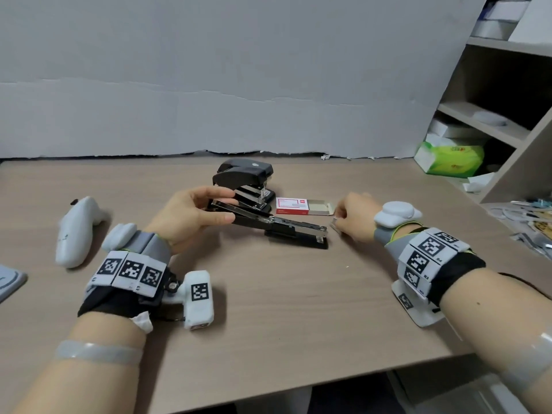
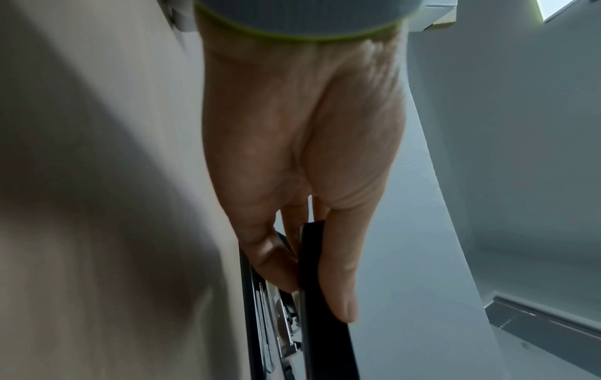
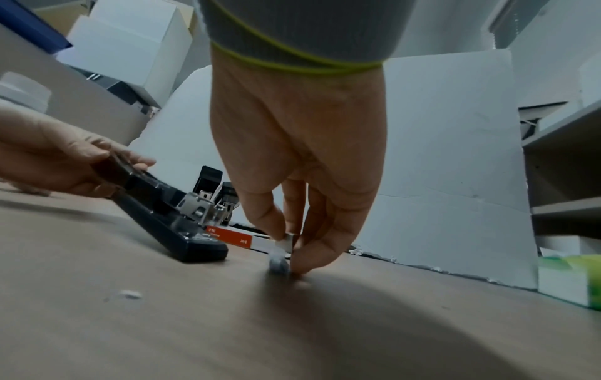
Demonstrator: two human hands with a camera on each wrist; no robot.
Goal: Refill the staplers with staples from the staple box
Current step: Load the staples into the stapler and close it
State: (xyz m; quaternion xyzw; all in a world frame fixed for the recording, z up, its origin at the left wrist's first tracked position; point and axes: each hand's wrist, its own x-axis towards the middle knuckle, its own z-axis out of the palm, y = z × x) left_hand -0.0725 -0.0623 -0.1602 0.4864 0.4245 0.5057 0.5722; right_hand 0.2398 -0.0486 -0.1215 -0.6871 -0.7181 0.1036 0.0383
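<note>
A black stapler (image 1: 286, 231) lies opened on the wooden desk, its metal staple channel exposed. My left hand (image 1: 197, 213) grips its raised top arm (image 2: 312, 282) between thumb and fingers. My right hand (image 1: 349, 219) is just right of the stapler's nose and pinches a short strip of staples (image 3: 286, 243) held down against the desk. The red and white staple box (image 1: 291, 206) lies behind, its tray slid out to the right. More black staplers (image 1: 245, 174) are stacked at the back.
A white handheld controller (image 1: 79, 231) lies at the left. A green tissue pack (image 1: 451, 158) and shelves (image 1: 493, 127) stand at the right, with clutter (image 1: 531, 225) near the right edge. A grey panel (image 1: 209, 85) backs the desk.
</note>
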